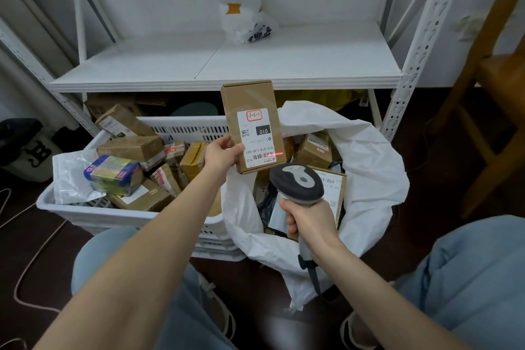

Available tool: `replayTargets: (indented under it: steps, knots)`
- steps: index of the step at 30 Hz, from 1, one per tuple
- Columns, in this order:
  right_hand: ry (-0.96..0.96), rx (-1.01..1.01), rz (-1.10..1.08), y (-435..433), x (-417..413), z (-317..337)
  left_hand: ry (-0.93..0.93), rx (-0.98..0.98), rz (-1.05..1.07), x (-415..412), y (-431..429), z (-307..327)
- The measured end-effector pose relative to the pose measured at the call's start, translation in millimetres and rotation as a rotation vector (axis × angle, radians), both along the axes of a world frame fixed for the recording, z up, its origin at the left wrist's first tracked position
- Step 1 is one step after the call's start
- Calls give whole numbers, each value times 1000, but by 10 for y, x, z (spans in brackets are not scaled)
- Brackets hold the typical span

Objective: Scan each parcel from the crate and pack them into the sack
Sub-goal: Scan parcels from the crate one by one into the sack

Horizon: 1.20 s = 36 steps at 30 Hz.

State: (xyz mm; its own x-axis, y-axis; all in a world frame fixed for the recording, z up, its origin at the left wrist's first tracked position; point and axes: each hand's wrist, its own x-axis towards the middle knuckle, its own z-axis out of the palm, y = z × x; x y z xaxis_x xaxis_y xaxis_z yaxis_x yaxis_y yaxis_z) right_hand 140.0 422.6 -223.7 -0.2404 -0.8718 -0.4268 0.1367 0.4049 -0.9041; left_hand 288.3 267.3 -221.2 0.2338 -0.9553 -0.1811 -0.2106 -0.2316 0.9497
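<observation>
**Beam to be centred on the barcode**

The box (251,125) is gripped at its lower left edge by the left hand (224,155) and held upright over where crate (119,214) and sack (375,167) meet. The scanner (297,182) is clasped in the right hand (308,219) just below. The red line appears to run off the label's right side. It should be shifted left, with the box held steady.

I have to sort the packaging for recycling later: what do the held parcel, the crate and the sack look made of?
The held parcel looks like matte brown cardboard, with folded edges and a white paper label. The crate seems to be moulded white plastic, judging by its slotted walls. The sack is probably thin white plastic, woven or film, as it crinkles in soft folds.
</observation>
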Motion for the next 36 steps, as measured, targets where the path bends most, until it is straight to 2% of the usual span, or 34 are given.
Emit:
replayTargets:
  steps: [11,13,15,17,21,24,27,30,32,36]
  knots:
    - [7,-13,24,3,34,1,6,15,4,-7,-21,-14]
    - [29,-13,22,-19,23,-11,-51,-10,2,1,-23,-33]
    - [31,-28,-2,-93,-51,-13,-170,-75,-71,6,-23,-44]
    - [41,-55,-56,-217,-180,9,-309,-111,-259,-28,3,-28]
    - [95,-96,-156,-517,-410,79,-651,14,-596,-217,69,-186]
    - [89,-97,-184,-691,-493,54,-802,83,-554,-223,64,-414]
    - [101,-83,-180,-831,-528,-34,-1129,1,-499,-183,20,-527]
    - [114,-77,-164,-953,-507,-102,-1387,-173,-701,-314,47,-654]
    - [131,-67,-148,-1021,-476,-140,-1443,-113,-811,-405,54,-780]
    - [140,-38,-116,-1178,-409,-196,-1420,25,-763,-412,-61,-1078]
